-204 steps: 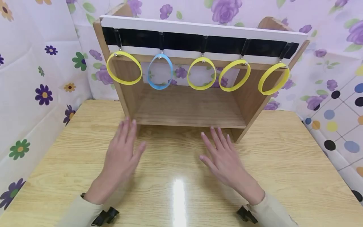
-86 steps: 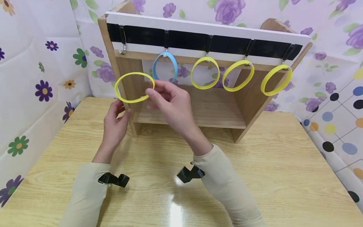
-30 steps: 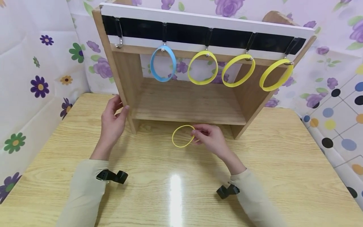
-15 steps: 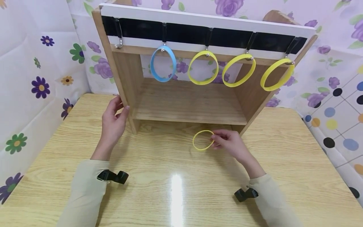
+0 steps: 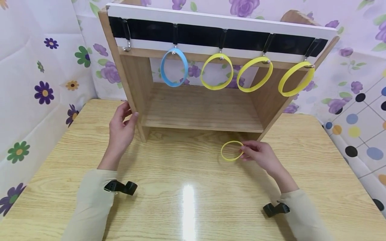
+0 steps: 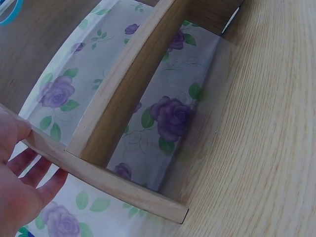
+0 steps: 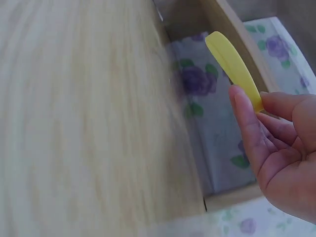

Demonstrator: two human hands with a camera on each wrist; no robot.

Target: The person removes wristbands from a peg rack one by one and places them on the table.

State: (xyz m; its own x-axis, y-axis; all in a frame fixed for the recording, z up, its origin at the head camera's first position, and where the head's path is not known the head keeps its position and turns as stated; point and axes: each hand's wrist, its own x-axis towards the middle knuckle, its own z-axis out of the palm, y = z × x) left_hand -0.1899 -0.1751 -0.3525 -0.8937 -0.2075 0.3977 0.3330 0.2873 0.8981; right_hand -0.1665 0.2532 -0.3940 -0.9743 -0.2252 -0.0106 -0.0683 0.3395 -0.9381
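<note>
My right hand (image 5: 261,157) pinches a yellow wristband (image 7: 234,64) between thumb and fingers, low over the table in front of the shelf's right leg. In the right wrist view the band is seen nearly edge-on. My left hand (image 5: 121,129) grips the left side panel of a wooden shelf (image 5: 202,107), thumb on one face and fingers on the other. On the shelf's front rail hang a blue wristband (image 5: 186,68) and three yellow wristbands (image 5: 215,88), each on its own hook. The leftmost hook (image 5: 128,45) is bare.
The shelf stands at the back of a wood-grain table (image 5: 150,207), under a black and white hook rail (image 5: 199,35). Flower-print cloth (image 5: 60,77) covers the left and back walls; dotted cloth (image 5: 362,140) is on the right.
The yellow wristband has come off the leftmost hook in my right hand, gone down to the table's height, then moved right. My left hand has taken hold of the shelf's side and stays there.
</note>
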